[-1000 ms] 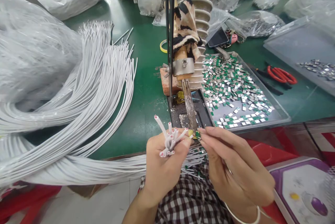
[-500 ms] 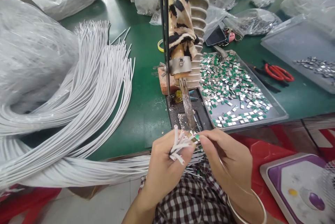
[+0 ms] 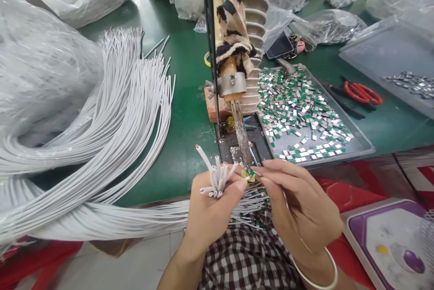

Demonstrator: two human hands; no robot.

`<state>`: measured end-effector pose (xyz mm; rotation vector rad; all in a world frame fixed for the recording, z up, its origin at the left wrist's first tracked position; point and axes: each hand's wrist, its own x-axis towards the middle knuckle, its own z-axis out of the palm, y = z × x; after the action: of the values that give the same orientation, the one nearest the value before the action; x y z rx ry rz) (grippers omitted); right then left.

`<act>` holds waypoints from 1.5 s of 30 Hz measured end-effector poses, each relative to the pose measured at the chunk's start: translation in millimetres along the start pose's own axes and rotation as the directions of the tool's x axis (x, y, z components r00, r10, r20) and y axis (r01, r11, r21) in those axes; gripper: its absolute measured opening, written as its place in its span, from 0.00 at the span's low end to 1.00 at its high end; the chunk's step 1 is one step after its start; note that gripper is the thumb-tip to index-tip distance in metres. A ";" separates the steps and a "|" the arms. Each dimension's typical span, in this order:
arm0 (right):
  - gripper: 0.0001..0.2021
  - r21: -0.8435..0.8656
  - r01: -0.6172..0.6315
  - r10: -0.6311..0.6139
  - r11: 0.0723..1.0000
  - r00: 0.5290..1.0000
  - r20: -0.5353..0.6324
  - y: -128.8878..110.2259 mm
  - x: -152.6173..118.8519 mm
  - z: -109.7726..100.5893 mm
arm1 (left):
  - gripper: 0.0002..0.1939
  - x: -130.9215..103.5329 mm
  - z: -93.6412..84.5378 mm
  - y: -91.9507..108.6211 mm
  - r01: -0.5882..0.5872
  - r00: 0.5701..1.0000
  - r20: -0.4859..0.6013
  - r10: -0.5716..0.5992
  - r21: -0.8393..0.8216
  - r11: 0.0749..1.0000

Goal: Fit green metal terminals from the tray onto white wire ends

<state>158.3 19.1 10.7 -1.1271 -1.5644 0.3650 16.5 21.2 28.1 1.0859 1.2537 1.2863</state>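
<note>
Left hand [image 3: 212,206]: closed fingers gripping white wires [image 3: 219,177] | right hand [image 3: 301,202]: fingers nearly meeting, hold unclear | green board [image 3: 250,173] sitting at soldering iron's [image 3: 241,136] tip | risk: unsteady fingers possibly skewing joint

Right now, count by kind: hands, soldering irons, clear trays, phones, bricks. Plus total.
Hands: 2
Soldering iron: 1
Clear trays: 2
Phone: 1
Brick: 1
Total: 7
</note>
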 end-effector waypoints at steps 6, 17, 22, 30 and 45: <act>0.13 -0.046 0.095 -0.095 0.994 0.995 0.009 -3.5 9.2 2.2 | 0.10 3.1 1.0 2.1 -0.010 0.999 -0.031 0.010 -0.012 1.000; 0.14 0.161 -0.031 0.019 0.986 0.997 0.075 -2.8 1.8 -0.7 | 0.10 -0.7 0.5 -2.6 0.029 0.998 -0.052 -0.032 -0.052 0.998; 0.09 0.083 -0.066 0.057 0.994 0.992 0.109 2.2 1.6 2.8 | 0.10 -6.2 -2.4 -5.8 0.000 1.000 0.028 -0.002 0.070 0.998; 0.08 0.362 -0.273 0.217 0.891 0.958 0.187 1.2 -6.5 -9.3 | 0.11 -22.6 -14.8 -19.4 -0.076 0.977 0.208 0.046 0.139 0.987; 0.09 0.128 -0.068 0.027 0.989 0.954 0.299 -12.1 7.0 -21.1 | 0.03 -26.1 -11.7 -14.5 -0.157 0.963 0.248 0.107 0.195 0.968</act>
<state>171.8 11.8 30.8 -1.0386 -1.7453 0.6912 8.5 -6.4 14.0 1.4537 1.1717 1.0990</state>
